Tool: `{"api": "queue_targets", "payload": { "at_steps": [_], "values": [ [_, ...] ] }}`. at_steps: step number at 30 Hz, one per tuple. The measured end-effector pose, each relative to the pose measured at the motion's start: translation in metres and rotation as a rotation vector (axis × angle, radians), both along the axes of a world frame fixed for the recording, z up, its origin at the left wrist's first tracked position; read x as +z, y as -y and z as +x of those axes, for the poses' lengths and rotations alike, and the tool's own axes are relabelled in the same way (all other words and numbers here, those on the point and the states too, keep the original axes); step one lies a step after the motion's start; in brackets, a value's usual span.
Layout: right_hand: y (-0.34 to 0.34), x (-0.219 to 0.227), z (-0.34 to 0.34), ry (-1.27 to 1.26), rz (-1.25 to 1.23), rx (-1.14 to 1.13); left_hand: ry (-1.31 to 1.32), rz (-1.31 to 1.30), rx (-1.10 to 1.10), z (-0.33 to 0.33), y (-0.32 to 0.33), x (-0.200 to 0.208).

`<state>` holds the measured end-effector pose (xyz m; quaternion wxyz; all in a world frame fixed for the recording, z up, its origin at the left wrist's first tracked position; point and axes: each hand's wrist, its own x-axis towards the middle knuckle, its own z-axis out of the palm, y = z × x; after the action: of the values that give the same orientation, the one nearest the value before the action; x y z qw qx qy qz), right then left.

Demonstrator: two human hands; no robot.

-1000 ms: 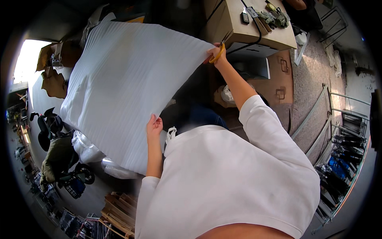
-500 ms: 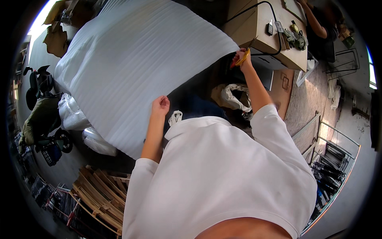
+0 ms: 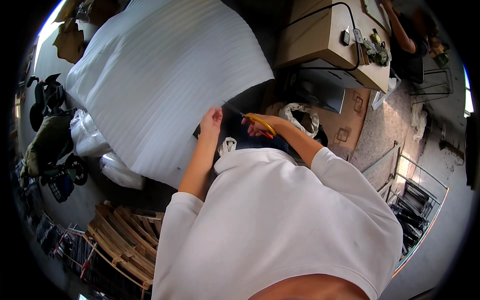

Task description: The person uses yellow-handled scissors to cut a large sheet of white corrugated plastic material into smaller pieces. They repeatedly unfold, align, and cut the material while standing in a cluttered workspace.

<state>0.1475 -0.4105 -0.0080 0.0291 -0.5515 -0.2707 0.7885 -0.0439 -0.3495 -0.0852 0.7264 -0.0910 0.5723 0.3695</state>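
A large white ribbed foam sheet (image 3: 165, 75) spreads across the upper left, its near edge running toward my body. At that edge my left hand (image 3: 211, 119) is closed in a pinch on the foam. Just to its right, my right hand (image 3: 259, 126) grips scissors with yellow and red handles (image 3: 262, 123). Their thin blades point up and left, with the tips close to the sheet's edge beside my left fingers. From this angle I cannot tell whether the blades are parted.
A wooden desk (image 3: 310, 35) with a black tube frame, a phone-like device and gloves stands at the upper right, a person's arm (image 3: 402, 35) beyond it. Wooden pallets (image 3: 120, 245) lie lower left. Plastic-wrapped rolls (image 3: 87, 135) and a white bag (image 3: 300, 112) are nearby.
My right hand has let go of the sheet's far right corner and come back with the scissors, close to my left hand. The freed corner has slid left.
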Motion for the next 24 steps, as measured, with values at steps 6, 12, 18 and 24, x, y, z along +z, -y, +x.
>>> {"api": "queue_targets", "payload": {
  "at_steps": [6,12,18,24],
  "values": [
    [-0.021,0.005,-0.033,0.035,-0.075,-0.025,-0.076,-0.001,-0.107,0.001,0.006,-0.006],
    [-0.026,0.013,-0.062,0.038,-0.025,-0.104,0.047,0.059,-0.182,-0.003,0.007,-0.011],
    [-0.024,0.006,-0.078,0.058,-0.102,-0.344,-0.028,0.033,-0.217,0.004,0.004,0.025],
    [-0.022,-0.004,-0.084,-0.063,0.053,-0.29,0.008,0.102,-0.246,-0.007,0.007,0.009]
  ]
}}
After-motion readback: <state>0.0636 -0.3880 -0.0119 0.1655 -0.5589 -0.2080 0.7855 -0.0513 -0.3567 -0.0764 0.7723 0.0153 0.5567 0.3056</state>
